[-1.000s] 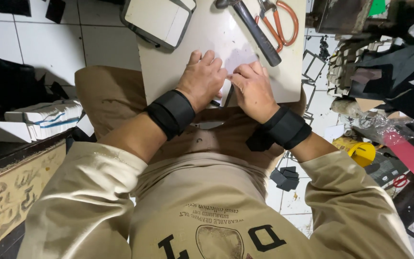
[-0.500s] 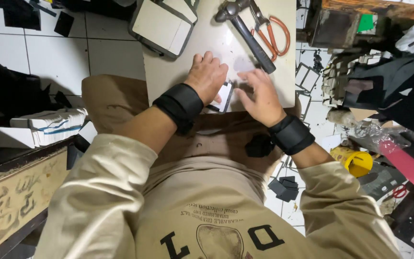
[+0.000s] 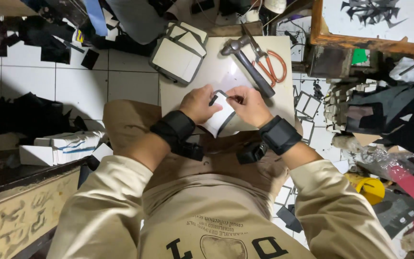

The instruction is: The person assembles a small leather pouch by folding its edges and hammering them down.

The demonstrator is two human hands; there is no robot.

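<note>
Both my hands hold a small white flat piece with a dark edge (image 3: 220, 117) above the near edge of a pale work board (image 3: 202, 84). My left hand (image 3: 198, 104) grips its left side. My right hand (image 3: 248, 104) pinches a dark strip at the piece's upper right edge. Both wrists wear black bands. On the board behind the hands lie a hammer (image 3: 247, 66) and orange-handled scissors (image 3: 270, 64).
A stack of white pieces with grey borders (image 3: 178, 52) overhangs the board's far left corner. White boxes (image 3: 61, 146) sit at my left on a dark bench. Black scraps litter the tiled floor. A wooden-framed table (image 3: 360, 43), a yellow object (image 3: 371, 188) and clutter stand at right.
My hands have lifted the white piece off the board and drawn it towards me. The view has shifted, showing more of the board's far end and the floor.
</note>
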